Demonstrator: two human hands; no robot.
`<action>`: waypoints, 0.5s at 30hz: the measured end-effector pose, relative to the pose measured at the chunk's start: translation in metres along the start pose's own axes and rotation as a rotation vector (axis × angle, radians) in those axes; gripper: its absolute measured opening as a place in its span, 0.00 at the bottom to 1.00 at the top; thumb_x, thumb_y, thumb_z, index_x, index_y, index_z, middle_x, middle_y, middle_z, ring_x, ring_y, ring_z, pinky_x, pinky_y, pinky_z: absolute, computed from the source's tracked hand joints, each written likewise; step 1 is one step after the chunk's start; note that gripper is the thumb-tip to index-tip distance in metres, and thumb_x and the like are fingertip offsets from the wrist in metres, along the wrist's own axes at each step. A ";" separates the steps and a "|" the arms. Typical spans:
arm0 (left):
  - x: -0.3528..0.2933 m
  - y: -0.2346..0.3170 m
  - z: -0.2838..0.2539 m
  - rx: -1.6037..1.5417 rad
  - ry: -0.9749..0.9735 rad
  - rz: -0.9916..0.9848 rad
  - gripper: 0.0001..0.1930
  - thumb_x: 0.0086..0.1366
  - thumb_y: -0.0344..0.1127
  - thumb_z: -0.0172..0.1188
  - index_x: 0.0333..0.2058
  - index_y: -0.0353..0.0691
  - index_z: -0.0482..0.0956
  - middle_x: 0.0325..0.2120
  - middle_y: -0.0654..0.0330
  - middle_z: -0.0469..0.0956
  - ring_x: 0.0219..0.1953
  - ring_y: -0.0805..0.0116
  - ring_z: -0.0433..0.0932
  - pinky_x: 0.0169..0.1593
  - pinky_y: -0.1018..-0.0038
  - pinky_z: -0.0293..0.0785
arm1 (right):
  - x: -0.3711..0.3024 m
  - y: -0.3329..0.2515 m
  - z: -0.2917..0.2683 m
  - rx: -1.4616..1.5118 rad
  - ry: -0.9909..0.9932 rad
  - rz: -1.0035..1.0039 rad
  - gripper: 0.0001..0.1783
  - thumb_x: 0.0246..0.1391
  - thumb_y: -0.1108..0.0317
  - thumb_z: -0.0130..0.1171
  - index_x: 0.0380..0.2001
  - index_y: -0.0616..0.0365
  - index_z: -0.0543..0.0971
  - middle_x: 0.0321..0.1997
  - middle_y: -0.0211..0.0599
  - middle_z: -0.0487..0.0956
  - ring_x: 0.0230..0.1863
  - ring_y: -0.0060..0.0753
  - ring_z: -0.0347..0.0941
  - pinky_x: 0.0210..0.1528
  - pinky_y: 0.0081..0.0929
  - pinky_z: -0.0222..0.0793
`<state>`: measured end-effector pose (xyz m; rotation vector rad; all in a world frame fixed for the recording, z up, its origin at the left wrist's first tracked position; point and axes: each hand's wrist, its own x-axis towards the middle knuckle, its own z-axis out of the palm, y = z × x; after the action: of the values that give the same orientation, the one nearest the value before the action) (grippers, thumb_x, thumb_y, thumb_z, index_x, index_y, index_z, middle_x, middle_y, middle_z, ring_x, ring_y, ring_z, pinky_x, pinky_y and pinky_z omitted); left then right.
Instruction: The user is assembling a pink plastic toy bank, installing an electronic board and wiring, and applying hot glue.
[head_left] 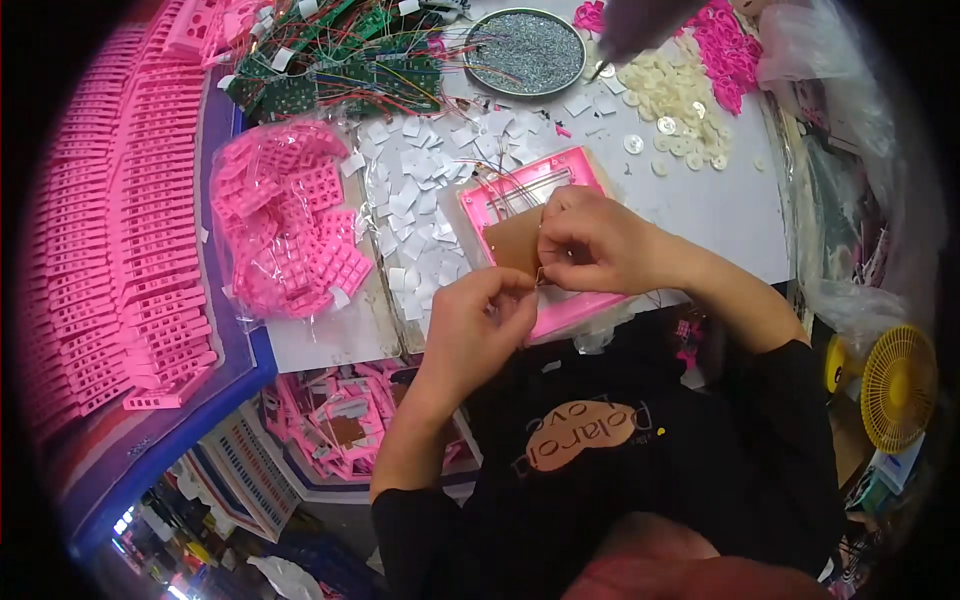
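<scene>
A pink plastic casing (pixel 570 312) lies at a slant on the table in front of me, with a brown board (pixel 512 240) in it. Thin wires (pixel 497 172) rise from its far end. Over the casing's near part, my left hand (pixel 478 325) and my right hand (pixel 600 240) almost meet, both with fingers pinched. A thin wire (pixel 540 274) shows between their fingertips, and both hands appear to grip it. My fingers and right palm cover part of the board and casing.
Left of the casing lie scattered white squares (pixel 405 195) and a clear bag of pink keypad parts (pixel 285 215). Behind are wired green circuit boards (pixel 345 80), a round tin of small metal pieces (pixel 525 52) and cream discs (pixel 680 100). Pink strips (pixel 150 220) are stacked far left; a yellow fan (pixel 898 388) stands right.
</scene>
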<state>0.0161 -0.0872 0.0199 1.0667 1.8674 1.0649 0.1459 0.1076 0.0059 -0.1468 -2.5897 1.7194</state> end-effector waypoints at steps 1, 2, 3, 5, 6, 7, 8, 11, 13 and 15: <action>0.000 -0.001 0.002 -0.002 0.009 0.001 0.06 0.62 0.28 0.63 0.37 0.34 0.84 0.22 0.66 0.78 0.24 0.83 0.71 0.27 0.82 0.66 | 0.000 0.000 0.001 -0.023 0.012 0.005 0.07 0.50 0.70 0.65 0.27 0.58 0.77 0.32 0.35 0.69 0.35 0.30 0.67 0.34 0.27 0.65; 0.001 -0.004 0.003 -0.005 0.018 0.003 0.06 0.62 0.28 0.64 0.37 0.34 0.84 0.22 0.67 0.78 0.23 0.83 0.71 0.26 0.82 0.65 | 0.001 -0.001 0.001 -0.035 0.012 -0.004 0.08 0.50 0.68 0.66 0.27 0.58 0.77 0.30 0.35 0.71 0.35 0.34 0.68 0.36 0.30 0.66; 0.001 -0.004 0.004 -0.007 0.026 0.005 0.06 0.61 0.28 0.64 0.36 0.34 0.84 0.22 0.67 0.78 0.23 0.83 0.71 0.26 0.82 0.65 | 0.003 -0.002 0.000 -0.047 0.013 -0.013 0.08 0.49 0.66 0.66 0.27 0.57 0.77 0.28 0.35 0.73 0.36 0.37 0.69 0.38 0.33 0.66; 0.001 -0.003 0.004 -0.039 0.016 -0.021 0.05 0.61 0.28 0.64 0.35 0.34 0.83 0.22 0.67 0.78 0.23 0.83 0.71 0.26 0.82 0.65 | 0.003 -0.004 0.000 -0.059 0.010 -0.021 0.09 0.48 0.64 0.66 0.27 0.56 0.77 0.27 0.36 0.74 0.36 0.41 0.70 0.41 0.37 0.66; 0.002 -0.002 0.005 -0.054 0.011 -0.034 0.04 0.61 0.27 0.64 0.35 0.34 0.83 0.22 0.67 0.78 0.23 0.84 0.71 0.26 0.82 0.65 | 0.002 -0.003 0.000 -0.059 0.008 -0.021 0.09 0.48 0.64 0.66 0.27 0.56 0.77 0.27 0.35 0.74 0.37 0.41 0.70 0.42 0.37 0.65; 0.002 -0.003 0.005 -0.050 0.010 -0.042 0.04 0.62 0.27 0.64 0.35 0.34 0.82 0.23 0.67 0.78 0.24 0.83 0.71 0.27 0.82 0.66 | 0.001 -0.003 0.000 -0.059 0.005 -0.021 0.09 0.48 0.64 0.66 0.27 0.55 0.77 0.27 0.35 0.75 0.37 0.41 0.70 0.43 0.38 0.65; 0.002 -0.003 0.006 -0.045 0.009 -0.049 0.04 0.62 0.26 0.63 0.35 0.33 0.82 0.23 0.67 0.78 0.24 0.83 0.72 0.28 0.82 0.67 | 0.001 -0.002 0.001 -0.052 0.010 -0.025 0.08 0.48 0.67 0.66 0.28 0.56 0.77 0.29 0.35 0.73 0.37 0.39 0.70 0.40 0.35 0.66; 0.001 -0.007 0.010 -0.198 -0.011 -0.120 0.04 0.63 0.26 0.62 0.36 0.32 0.81 0.26 0.66 0.79 0.27 0.82 0.74 0.31 0.82 0.70 | 0.000 -0.004 0.004 -0.201 0.134 -0.141 0.06 0.48 0.73 0.65 0.30 0.58 0.78 0.33 0.36 0.72 0.37 0.37 0.69 0.35 0.31 0.68; 0.001 -0.015 0.015 -0.346 0.000 -0.144 0.04 0.64 0.26 0.62 0.36 0.32 0.80 0.26 0.65 0.79 0.27 0.81 0.75 0.31 0.81 0.71 | -0.002 -0.010 0.013 -0.532 0.364 -0.350 0.08 0.47 0.73 0.65 0.33 0.57 0.79 0.35 0.38 0.75 0.38 0.41 0.71 0.36 0.33 0.69; 0.001 -0.018 0.023 -0.489 0.051 -0.132 0.04 0.65 0.27 0.62 0.36 0.32 0.80 0.24 0.63 0.79 0.26 0.80 0.77 0.29 0.79 0.72 | -0.022 -0.014 0.028 -0.351 0.381 -0.232 0.11 0.47 0.72 0.65 0.36 0.55 0.80 0.37 0.38 0.78 0.40 0.44 0.74 0.43 0.38 0.71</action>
<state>0.0305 -0.0848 -0.0060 0.6289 1.5706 1.3847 0.1644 0.0748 0.0087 -0.1555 -2.4735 1.0365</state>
